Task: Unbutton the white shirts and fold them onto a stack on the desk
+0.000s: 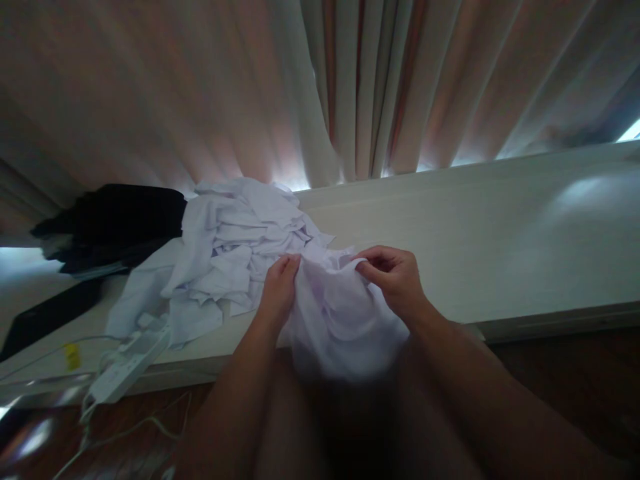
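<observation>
Left fingers (290,263) and right fingers (371,264) each pinch the upper edge of the cloth (340,303), which hangs between and below them. It looks light, soft and limp, best held by that edge, hands apart.

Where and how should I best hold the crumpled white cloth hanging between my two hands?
Probably by the upper edge of the crumpled white cloth, pinched from either side, as your left hand and right hand do: that edge is raised, while the lower part hangs in loose folds.
</observation>
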Demonstrator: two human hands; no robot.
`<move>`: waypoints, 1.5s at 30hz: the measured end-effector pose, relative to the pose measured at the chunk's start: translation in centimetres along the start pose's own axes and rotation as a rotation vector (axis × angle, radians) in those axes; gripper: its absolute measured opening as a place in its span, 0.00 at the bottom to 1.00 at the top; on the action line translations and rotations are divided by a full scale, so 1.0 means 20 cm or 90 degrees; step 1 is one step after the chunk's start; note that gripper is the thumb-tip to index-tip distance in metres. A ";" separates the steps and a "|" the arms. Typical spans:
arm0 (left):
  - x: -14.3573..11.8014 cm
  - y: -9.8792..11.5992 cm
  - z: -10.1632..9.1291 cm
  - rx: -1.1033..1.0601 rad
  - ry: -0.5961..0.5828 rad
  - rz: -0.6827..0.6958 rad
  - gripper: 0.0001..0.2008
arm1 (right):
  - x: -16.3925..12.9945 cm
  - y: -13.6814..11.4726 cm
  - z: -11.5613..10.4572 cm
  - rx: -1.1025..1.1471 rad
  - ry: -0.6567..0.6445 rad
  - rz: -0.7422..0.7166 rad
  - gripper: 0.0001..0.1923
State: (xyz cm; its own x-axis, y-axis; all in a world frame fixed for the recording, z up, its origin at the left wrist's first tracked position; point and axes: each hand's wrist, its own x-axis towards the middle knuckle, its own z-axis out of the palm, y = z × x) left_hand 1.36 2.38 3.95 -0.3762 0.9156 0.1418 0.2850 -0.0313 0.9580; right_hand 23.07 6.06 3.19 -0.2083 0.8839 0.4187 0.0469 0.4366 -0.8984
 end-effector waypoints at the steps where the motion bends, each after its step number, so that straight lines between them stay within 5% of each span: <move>1: 0.00 -0.01 0.01 0.016 -0.004 0.012 0.15 | -0.01 -0.01 0.02 -0.037 -0.001 -0.016 0.07; 7: -0.05 -0.04 0.05 0.130 -0.150 0.128 0.17 | -0.01 0.01 0.11 -0.254 -0.021 -0.055 0.07; 13: -0.06 -0.06 0.12 0.261 -0.196 0.147 0.15 | -0.01 0.01 0.09 -0.210 -0.008 -0.041 0.08; 19: 0.01 -0.11 0.05 0.324 0.002 0.147 0.10 | 0.05 0.06 -0.01 -0.246 -0.186 0.016 0.09; 22: 0.03 -0.10 0.04 0.332 0.082 0.141 0.13 | 0.08 0.08 -0.04 -0.295 -0.252 -0.037 0.09; 27: 0.04 0.00 0.10 0.274 0.236 0.183 0.14 | 0.04 -0.01 0.04 -0.300 -0.023 -0.303 0.05; 30: 0.06 0.02 0.14 0.185 0.322 0.228 0.12 | 0.00 -0.06 0.13 -0.291 0.011 -0.404 0.04; 32: 0.09 -0.01 0.15 0.177 0.290 0.203 0.10 | -0.02 -0.06 0.17 -0.335 -0.020 -0.368 0.03; 38: 0.12 -0.19 0.12 0.388 0.019 -0.005 0.13 | 0.04 0.09 0.06 -0.565 -0.151 0.008 0.07; 41: 0.10 -0.21 0.10 0.382 -0.003 0.011 0.14 | 0.07 0.15 -0.03 -0.581 -0.243 0.091 0.15; 45: 0.11 -0.18 0.06 0.343 0.075 0.043 0.15 | 0.11 0.15 -0.12 -0.545 -0.323 0.094 0.21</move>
State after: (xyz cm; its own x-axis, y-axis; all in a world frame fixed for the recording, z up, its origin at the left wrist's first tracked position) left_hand 0.60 5.02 0.59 -0.4287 0.8668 0.2547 0.7107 0.1494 0.6875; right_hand 25.16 9.73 1.64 -0.5255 0.8504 0.0255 0.7508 0.4776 -0.4562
